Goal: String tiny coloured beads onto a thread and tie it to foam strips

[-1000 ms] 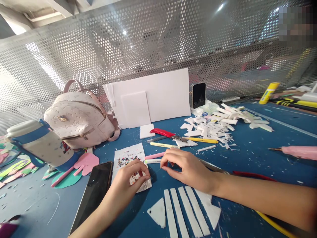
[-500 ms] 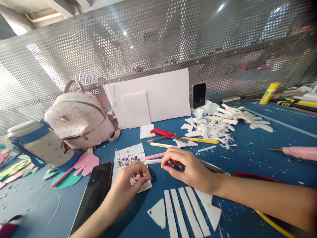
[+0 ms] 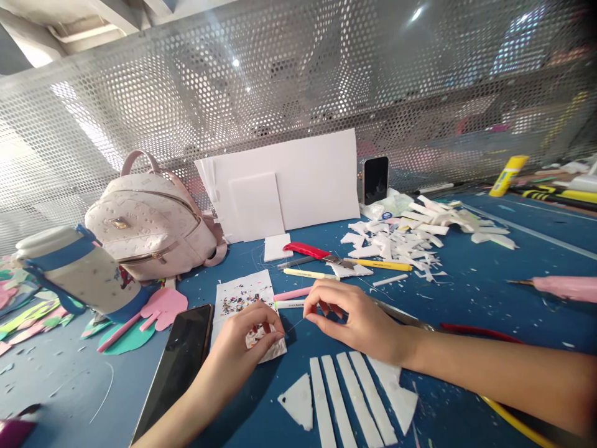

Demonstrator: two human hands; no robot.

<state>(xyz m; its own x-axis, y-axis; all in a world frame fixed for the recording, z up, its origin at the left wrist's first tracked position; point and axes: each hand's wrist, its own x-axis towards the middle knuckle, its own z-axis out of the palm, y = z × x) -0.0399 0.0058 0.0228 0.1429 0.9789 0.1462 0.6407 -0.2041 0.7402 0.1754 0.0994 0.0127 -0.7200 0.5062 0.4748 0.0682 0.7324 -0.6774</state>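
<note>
My left hand (image 3: 245, 339) rests on a white sheet sprinkled with tiny coloured bits (image 3: 243, 297), its fingertips pinched at the sheet's near right corner. My right hand (image 3: 357, 317) hovers just to the right, thumb and forefinger pinched together. A very thin thread (image 3: 295, 325) seems to run between the two pinches. Several white foam strips and triangles (image 3: 347, 398) lie on the blue table (image 3: 466, 298) just in front of my right wrist. A pink pen (image 3: 291, 293) and a white pen (image 3: 289, 304) lie beyond my fingers.
A dark phone (image 3: 177, 367) lies left of my left arm. A pink backpack (image 3: 152, 221), a tipped bottle (image 3: 77, 270), white boards (image 3: 289, 183), a red cutter (image 3: 314, 252), foam scraps (image 3: 401, 239), a pink glue gun (image 3: 562, 287) and a perforated metal screen (image 3: 298, 93) surround the work spot.
My right hand has lifted slightly off the table and drawn its pinch a little away from the left hand. The left hand has barely moved.
</note>
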